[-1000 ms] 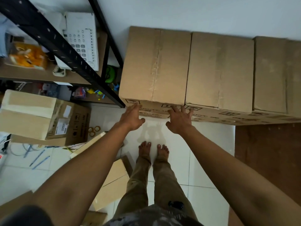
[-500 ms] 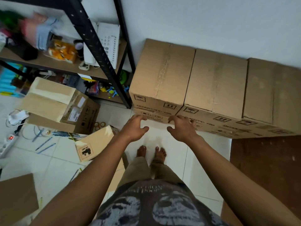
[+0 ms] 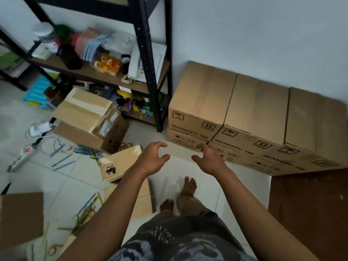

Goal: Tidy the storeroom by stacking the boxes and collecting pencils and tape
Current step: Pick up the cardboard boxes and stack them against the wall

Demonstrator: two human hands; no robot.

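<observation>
Three large cardboard boxes (image 3: pixel 258 104) stand stacked in a row against the white wall at the right. My left hand (image 3: pixel 152 159) and my right hand (image 3: pixel 209 161) hang in the air in front of them, fingers loosely curled, holding nothing. A taped box stack (image 3: pixel 88 117) sits on the floor by the shelf, and a small box (image 3: pixel 116 162) lies just left of my left hand. Blue pencils (image 3: pixel 63 162) and yellow-green pencils (image 3: pixel 88 206) are scattered on the tiles. Tape rolls (image 3: pixel 126 146) lie beside the taped stack, and another tape roll (image 3: pixel 51 249) lies at the lower left.
A black metal shelf (image 3: pixel 148 72) full of clutter stands at the left. A power strip (image 3: pixel 20 157) and cables lie on the floor. A flat cardboard sheet (image 3: pixel 20 219) lies lower left, another cardboard sheet (image 3: pixel 143 200) under my left arm, a brown board (image 3: pixel 308 210) at the right.
Both hands have come off the front edge of the stacked boxes and drawn back. I have stepped away and my view has swung left, showing more of the shelf and floor.
</observation>
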